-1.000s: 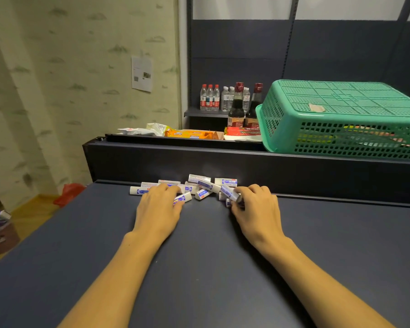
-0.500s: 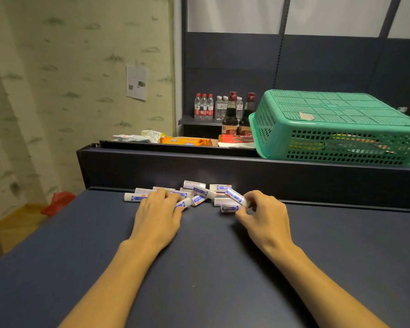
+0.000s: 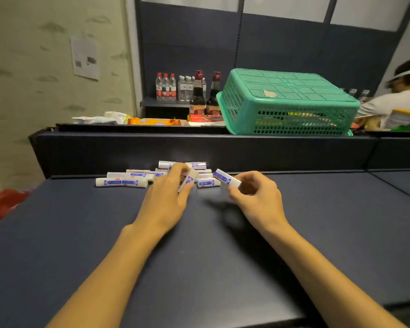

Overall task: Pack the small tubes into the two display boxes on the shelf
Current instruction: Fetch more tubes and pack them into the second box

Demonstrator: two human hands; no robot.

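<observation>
Since half a second ago both hands have lifted a tube off the pile: the right hand (image 3: pixel 258 197) has raised its tube (image 3: pixel 227 178) clear of the table (image 3: pixel 223 256), and the left hand (image 3: pixel 166 200), which lay flat over the heap, now has one (image 3: pixel 189 179) tilted up between its fingers. The view has also swung right, bringing a seated person (image 3: pixel 402 95) in at 3 o'clock. The left hand reaches forward palm down, fingers curled round the slanted tube, its lower end near the thumb side. The right hand sits at 3 o'clock of the left, knuckles up, thumb and fingertips pinching the tube near one end so that it juts toward 10 o'clock. The rest of the tubes (image 3: pixel 121 182) lie loose on the table at 12 o'clock of the hands, against the dark raised ledge (image 3: pixel 152 150). Behind the ledge, at 1 o'clock, a green basket (image 3: pixel 286 102) stands upside down, with bottles (image 3: pixel 197 95) at 12 o'clock. No display box can be made out.
</observation>
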